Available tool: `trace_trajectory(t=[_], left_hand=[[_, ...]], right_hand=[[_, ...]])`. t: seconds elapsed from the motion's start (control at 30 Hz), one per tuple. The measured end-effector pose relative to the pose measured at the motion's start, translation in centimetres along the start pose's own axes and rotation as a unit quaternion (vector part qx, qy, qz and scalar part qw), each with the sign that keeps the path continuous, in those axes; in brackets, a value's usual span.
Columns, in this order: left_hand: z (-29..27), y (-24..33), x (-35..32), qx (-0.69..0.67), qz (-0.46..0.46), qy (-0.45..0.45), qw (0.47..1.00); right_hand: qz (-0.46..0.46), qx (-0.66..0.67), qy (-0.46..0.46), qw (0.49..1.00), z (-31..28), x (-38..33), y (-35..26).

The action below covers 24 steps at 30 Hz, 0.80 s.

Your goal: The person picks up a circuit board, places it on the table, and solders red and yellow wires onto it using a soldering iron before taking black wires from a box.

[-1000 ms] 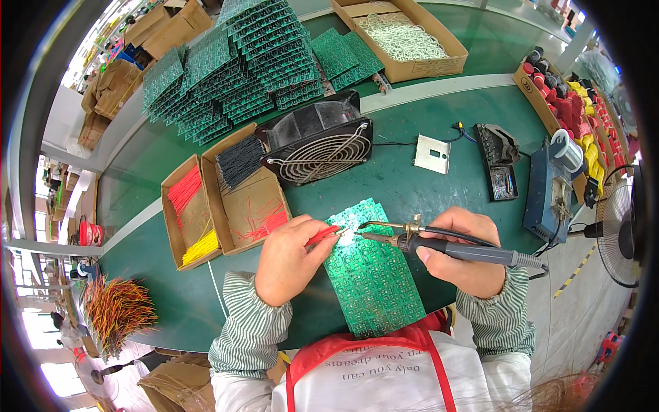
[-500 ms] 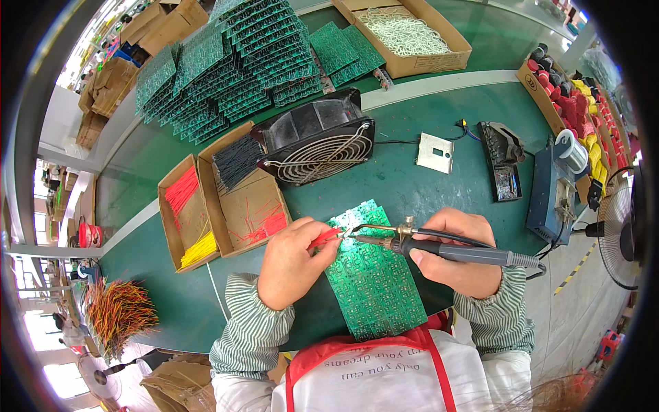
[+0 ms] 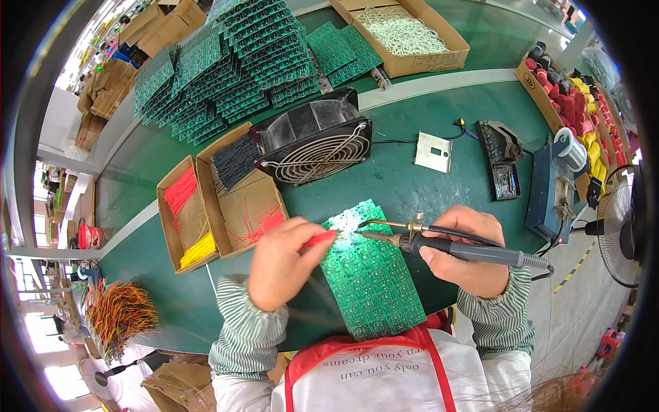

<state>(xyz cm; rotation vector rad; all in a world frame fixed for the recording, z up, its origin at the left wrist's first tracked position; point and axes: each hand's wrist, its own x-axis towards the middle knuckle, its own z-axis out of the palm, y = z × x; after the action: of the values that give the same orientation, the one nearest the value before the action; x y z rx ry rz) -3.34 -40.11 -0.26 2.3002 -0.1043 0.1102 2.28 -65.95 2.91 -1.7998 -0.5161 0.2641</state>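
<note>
The long green printed circuit board [image 3: 371, 278] lies flat on the green table [image 3: 425, 178], directly in front of the person, with its near end at the table edge and its far end between the two hands. The left hand [image 3: 281, 264] pinches a thin red wire [image 3: 320, 239] between closed fingers and brings its end to the far part of the board. The right hand [image 3: 467, 250] is closed firmly around the dark handle of a soldering iron [image 3: 439, 242], and the metal tip touches the board just beside the wire end. Farther, an open cardboard box [image 3: 244, 199] with red, yellow and black wires stands beside a black fan [image 3: 312, 141]. Stacks of green boards [image 3: 226, 62] lie beyond.
</note>
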Motion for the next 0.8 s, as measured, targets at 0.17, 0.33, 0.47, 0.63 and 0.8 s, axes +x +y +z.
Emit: trace_trajectory(t=[0.17,0.33,0.47,0.63,0.8], left_hand=[[-4.0,0.1,0.5,0.193,-0.028,0.191,0.962],[-0.1,1.7,0.6,0.081,0.025,0.075,0.994],[1.7,1.3,1.0,0.041,0.02,-0.008,0.999],[1.8,1.3,1.4,0.04,0.018,-0.024,0.999],[1.8,1.0,1.6,0.029,-0.005,-0.05,0.998]], right_hand=[[0.011,-0.006,0.012,1.0,-0.8,-0.6,-0.2],[0.029,-0.004,0.021,0.999,-1.2,-0.8,0.0],[0.031,-0.011,0.031,0.999,-1.2,-0.9,-0.1],[0.023,-0.009,0.03,0.999,-1.1,-0.9,0.5],[0.025,-0.016,0.021,0.999,-0.9,-0.4,0.6]])
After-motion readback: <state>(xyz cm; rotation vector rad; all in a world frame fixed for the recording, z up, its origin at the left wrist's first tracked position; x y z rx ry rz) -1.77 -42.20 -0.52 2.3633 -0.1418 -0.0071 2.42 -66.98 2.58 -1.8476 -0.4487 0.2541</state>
